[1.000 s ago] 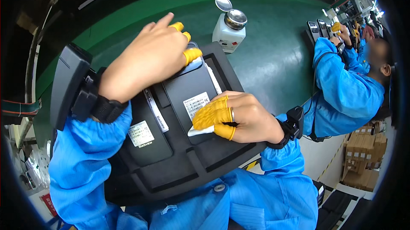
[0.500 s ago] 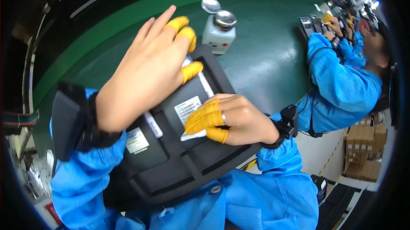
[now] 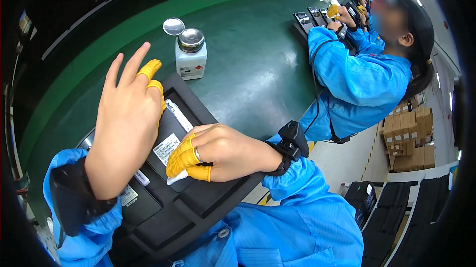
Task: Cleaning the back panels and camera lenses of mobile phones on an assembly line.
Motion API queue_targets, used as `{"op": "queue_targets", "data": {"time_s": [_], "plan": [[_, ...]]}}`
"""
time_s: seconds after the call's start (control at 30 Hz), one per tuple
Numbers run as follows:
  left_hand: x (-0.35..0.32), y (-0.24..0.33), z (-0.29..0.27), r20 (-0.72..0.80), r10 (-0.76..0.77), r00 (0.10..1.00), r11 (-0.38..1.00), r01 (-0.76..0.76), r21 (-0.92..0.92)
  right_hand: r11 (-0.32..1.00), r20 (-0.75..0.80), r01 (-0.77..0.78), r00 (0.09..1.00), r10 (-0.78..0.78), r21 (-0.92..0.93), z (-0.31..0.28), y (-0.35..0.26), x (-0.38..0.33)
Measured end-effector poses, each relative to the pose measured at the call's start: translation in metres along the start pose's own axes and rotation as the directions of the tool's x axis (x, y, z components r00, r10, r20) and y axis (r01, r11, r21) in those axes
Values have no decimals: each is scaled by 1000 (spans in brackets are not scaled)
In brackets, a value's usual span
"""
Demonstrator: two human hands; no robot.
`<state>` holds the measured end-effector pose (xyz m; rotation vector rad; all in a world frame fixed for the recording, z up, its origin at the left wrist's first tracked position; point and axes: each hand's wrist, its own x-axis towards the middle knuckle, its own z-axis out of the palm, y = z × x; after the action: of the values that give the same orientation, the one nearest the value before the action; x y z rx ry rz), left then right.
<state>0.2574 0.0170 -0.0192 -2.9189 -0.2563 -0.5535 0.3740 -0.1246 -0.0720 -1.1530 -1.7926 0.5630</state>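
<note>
A flat black phone-like device (image 3: 168,126) with white labels on its back lies in a compartment of a black foam tray (image 3: 220,198). My right hand (image 3: 230,154), with yellow finger cots, is closed on a small white wipe (image 3: 177,177) pressed to the near end of this device. Across its far left side is my left hand (image 3: 126,111), fingers stretched out, some in yellow cots; its thumb is hidden. A second dark device (image 3: 145,208) with a label sits in the compartment to the left, partly covered by my left wrist.
Beyond the tray, a white square bottle (image 3: 191,64) with a metal top and raised round lid stands on the green tabletop (image 3: 248,54). At the right a co-worker in a blue smock (image 3: 352,78) handles similar devices (image 3: 303,19). Cardboard boxes (image 3: 409,135) are stacked behind.
My view has swung right, so the tray, bottle and hands appear farther left and more of the co-worker shows. The right hand still presses the wipe on the device.
</note>
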Motion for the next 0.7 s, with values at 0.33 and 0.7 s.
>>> {"op": "queue_targets", "data": {"time_s": [0.33,0.7], "plan": [[0,-20,9,7,117,993,990,-116,-76,1000,0,15,1000,-15,25,0,-2,0],[0,-57,2,-117,94,989,996,-94,9,1000,19,9,1000,-9,10,-8,-7,3]]}}
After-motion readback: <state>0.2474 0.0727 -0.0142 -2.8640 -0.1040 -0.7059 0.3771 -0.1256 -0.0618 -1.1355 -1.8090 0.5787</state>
